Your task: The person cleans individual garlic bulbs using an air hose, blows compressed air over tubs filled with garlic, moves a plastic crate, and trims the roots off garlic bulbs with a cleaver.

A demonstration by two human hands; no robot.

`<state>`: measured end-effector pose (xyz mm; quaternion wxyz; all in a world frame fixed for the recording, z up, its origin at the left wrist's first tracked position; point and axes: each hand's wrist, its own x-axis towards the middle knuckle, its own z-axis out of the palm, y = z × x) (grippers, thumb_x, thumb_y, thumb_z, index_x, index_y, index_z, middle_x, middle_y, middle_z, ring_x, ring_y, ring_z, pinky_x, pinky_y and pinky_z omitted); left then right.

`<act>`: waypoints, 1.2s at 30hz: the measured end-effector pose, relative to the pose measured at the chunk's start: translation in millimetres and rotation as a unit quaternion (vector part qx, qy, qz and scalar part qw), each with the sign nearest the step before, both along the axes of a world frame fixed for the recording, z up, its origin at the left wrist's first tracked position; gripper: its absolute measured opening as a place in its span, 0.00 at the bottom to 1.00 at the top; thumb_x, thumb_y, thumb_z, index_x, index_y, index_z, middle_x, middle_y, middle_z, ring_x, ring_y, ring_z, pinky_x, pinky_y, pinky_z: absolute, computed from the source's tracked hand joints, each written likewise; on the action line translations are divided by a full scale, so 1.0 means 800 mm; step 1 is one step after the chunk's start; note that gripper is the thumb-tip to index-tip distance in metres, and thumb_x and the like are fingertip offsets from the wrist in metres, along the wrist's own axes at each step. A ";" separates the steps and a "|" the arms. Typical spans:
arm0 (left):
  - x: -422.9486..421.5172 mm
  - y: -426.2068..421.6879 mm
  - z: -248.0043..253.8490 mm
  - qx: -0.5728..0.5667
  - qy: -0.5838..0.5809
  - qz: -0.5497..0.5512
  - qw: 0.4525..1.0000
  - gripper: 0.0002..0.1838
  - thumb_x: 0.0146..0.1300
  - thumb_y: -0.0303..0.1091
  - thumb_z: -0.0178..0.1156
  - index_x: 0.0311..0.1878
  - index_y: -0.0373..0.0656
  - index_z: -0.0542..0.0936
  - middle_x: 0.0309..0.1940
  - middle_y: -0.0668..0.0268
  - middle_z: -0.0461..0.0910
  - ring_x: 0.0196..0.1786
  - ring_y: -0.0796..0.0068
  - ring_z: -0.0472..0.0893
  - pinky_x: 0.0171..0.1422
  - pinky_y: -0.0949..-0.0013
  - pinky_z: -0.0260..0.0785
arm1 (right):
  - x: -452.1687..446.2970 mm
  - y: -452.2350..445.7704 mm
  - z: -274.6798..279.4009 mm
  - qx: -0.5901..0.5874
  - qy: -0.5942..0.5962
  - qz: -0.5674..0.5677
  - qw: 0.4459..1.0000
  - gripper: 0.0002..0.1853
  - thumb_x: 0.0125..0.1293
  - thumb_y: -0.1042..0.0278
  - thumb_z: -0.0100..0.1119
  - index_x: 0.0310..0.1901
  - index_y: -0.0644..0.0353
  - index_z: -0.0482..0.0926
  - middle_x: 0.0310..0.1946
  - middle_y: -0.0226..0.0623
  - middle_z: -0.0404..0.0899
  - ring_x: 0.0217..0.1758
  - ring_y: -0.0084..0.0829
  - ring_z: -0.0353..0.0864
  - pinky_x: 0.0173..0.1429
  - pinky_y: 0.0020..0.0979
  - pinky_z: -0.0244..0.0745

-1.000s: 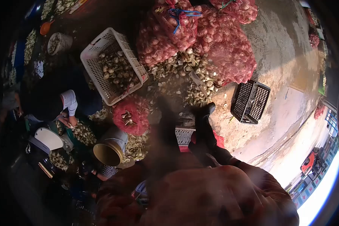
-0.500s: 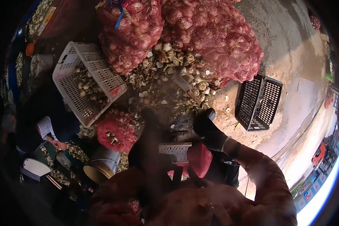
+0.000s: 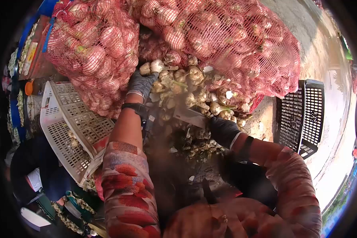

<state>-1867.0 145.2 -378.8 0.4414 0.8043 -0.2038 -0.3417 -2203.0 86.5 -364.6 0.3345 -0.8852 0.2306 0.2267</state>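
Observation:
My left hand (image 3: 142, 84), in a dark glove, reaches to the far side of the loose garlic pile. Its fingers close around a garlic bulb (image 3: 145, 69), and a whiter bulb (image 3: 157, 65) sits against the fingertips. My right hand (image 3: 223, 131), also gloved, is wrapped over the handle end of a broad-bladed knife (image 3: 189, 118). The blade points left across the pile; the handle is hidden by the hand. Loose garlic bulbs (image 3: 196, 75) with stems lie between both hands.
Red mesh sacks of garlic, one at left (image 3: 95, 55) and one at right (image 3: 230, 43), stand beyond the pile. A white crate (image 3: 73, 123) leans at left, and a black crate (image 3: 301, 117) stands at right. Another person's hand (image 3: 60, 201) shows at lower left.
My left arm has come into view and reached forward to the garlic. My right hand has moved forward onto the knife, which was lying on the pile. The view has shifted closer to the sacks.

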 end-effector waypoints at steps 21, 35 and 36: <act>-0.200 0.234 0.190 -0.255 -0.328 -0.182 0.891 0.33 0.57 0.33 0.69 0.64 0.42 0.64 0.50 0.65 0.78 0.49 0.73 0.77 0.58 0.70 0.72 | 0.021 0.099 0.282 -0.135 -0.380 0.068 0.913 0.13 0.54 0.63 0.63 0.42 0.52 0.77 0.25 0.43 0.80 0.32 0.49 0.82 0.35 0.44 0.75; -0.249 0.226 0.244 -0.277 0.459 0.233 0.812 0.30 0.67 0.64 0.48 0.58 0.49 0.73 0.52 0.65 0.74 0.48 0.70 0.76 0.47 0.66 0.75 | -0.034 0.068 0.294 -0.048 -0.293 -0.127 0.946 0.19 0.65 0.53 0.58 0.45 0.62 0.78 0.30 0.47 0.82 0.37 0.41 0.83 0.43 0.37 0.76; -0.247 0.223 0.231 -0.305 0.471 0.183 0.807 0.32 0.67 0.66 0.45 0.56 0.48 0.75 0.43 0.65 0.77 0.40 0.71 0.76 0.40 0.66 0.73 | -0.046 0.071 0.291 -0.064 -0.288 -0.148 0.944 0.19 0.65 0.53 0.58 0.45 0.62 0.78 0.30 0.46 0.82 0.37 0.40 0.84 0.43 0.37 0.76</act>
